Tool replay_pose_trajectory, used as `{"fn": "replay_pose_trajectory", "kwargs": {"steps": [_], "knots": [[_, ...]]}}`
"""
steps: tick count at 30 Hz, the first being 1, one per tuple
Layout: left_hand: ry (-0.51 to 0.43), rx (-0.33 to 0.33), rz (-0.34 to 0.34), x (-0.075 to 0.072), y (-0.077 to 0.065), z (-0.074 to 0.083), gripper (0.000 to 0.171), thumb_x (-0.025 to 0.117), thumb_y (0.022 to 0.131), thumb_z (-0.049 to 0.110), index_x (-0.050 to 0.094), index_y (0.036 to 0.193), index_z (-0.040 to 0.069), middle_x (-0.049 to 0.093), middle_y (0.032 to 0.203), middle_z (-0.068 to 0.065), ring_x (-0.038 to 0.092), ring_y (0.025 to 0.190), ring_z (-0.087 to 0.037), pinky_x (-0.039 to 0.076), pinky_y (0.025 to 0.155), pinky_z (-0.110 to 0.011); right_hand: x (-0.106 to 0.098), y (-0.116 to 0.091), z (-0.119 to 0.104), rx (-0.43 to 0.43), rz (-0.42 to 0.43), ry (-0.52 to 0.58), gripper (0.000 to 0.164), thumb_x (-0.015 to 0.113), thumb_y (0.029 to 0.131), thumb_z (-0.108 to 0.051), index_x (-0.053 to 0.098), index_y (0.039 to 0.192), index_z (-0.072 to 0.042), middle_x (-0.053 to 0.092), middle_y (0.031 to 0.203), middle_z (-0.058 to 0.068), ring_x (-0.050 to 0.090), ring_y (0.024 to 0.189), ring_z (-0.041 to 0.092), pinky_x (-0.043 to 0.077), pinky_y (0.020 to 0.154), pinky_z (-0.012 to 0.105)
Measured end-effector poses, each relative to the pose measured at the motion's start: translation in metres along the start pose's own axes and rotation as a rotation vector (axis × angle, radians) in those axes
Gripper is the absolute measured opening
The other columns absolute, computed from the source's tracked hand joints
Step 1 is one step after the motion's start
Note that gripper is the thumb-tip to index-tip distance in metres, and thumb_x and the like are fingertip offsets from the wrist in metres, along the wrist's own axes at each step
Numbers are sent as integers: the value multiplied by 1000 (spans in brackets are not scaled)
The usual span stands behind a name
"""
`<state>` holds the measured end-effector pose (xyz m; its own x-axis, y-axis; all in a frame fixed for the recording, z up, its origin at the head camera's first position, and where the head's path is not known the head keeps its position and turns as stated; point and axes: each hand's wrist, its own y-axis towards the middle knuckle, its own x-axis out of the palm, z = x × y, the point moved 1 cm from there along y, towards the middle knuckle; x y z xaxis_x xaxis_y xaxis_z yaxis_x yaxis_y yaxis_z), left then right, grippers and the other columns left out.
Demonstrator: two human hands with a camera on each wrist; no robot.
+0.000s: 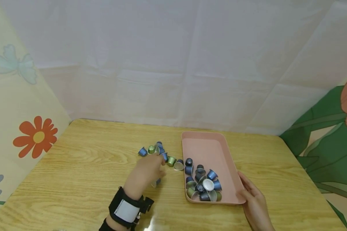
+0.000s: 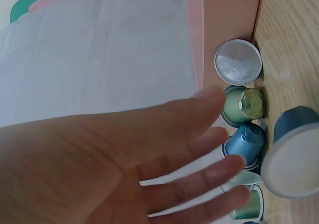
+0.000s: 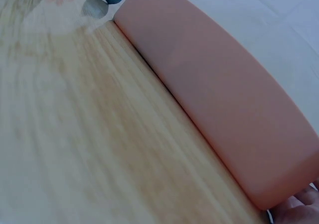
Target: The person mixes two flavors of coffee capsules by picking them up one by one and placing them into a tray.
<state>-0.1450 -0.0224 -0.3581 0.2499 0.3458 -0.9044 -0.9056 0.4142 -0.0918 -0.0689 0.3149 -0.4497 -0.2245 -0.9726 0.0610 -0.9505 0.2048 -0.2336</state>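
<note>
My left hand [image 1: 146, 171] reaches over a loose group of coffee capsules on the table, its fingers extended and spread in the left wrist view and holding nothing. Close by its fingertips lie a green capsule [image 2: 244, 106] and a blue capsule [image 2: 245, 145]. Another capsule [image 2: 293, 159], blue with a pale lid facing the camera, sits nearer the wrist. To the right is a pink tray [image 1: 206, 146] with several blue, dark and green capsules [image 1: 208, 184] gathered at its near left end. My right hand [image 1: 255, 200] grips the tray's near right corner, thumb at the rim.
A silver-lidded capsule [image 1: 178, 165] lies against the tray's left wall. Farther left is a blue capsule [image 1: 143, 151]. The wooden table [image 1: 89, 160] ends at a white cloth backdrop [image 1: 150, 80], with flower-printed panels [image 1: 26, 106] at the sides.
</note>
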Motion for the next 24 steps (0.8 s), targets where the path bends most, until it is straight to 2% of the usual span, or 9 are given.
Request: {"fn": "replay_pose_trajectory", "kwargs": {"steps": [7,11,17,21,24], "knots": [[-39,-122,-146,-4,-4,-3,40,89,71,13,68,104,4,66,98,-6,60,84,-20,52,77,-41,0,1,-1,52,22,-25,63,42,100,4,20,158,-8,24,156,3,31,135,0,37,95,6],[-54,-169,-211,-1,-4,-5,41,89,69,8,67,104,7,66,100,-3,58,84,-18,52,81,-42,0,2,-1,54,26,-20,63,41,99,5,20,158,-7,25,155,1,32,133,-2,37,95,6],[-42,-171,-212,3,-3,-8,37,89,66,2,66,93,11,64,92,1,56,79,-16,52,75,-37,0,2,-1,45,18,-28,64,42,99,5,19,158,-7,25,156,1,31,135,0,37,95,6],[-32,-176,-207,4,-2,-7,28,86,70,0,67,87,9,62,85,1,53,74,-15,51,69,-33,-1,1,1,0,13,1,64,45,98,6,22,157,-5,40,142,-13,41,123,-10,40,94,8],[-24,-176,-202,4,-1,-7,18,83,74,0,67,80,7,59,76,0,49,66,-15,45,60,-29,-2,0,3,-42,6,27,64,48,97,7,26,155,-4,49,129,-23,46,113,-14,42,92,8]]}}
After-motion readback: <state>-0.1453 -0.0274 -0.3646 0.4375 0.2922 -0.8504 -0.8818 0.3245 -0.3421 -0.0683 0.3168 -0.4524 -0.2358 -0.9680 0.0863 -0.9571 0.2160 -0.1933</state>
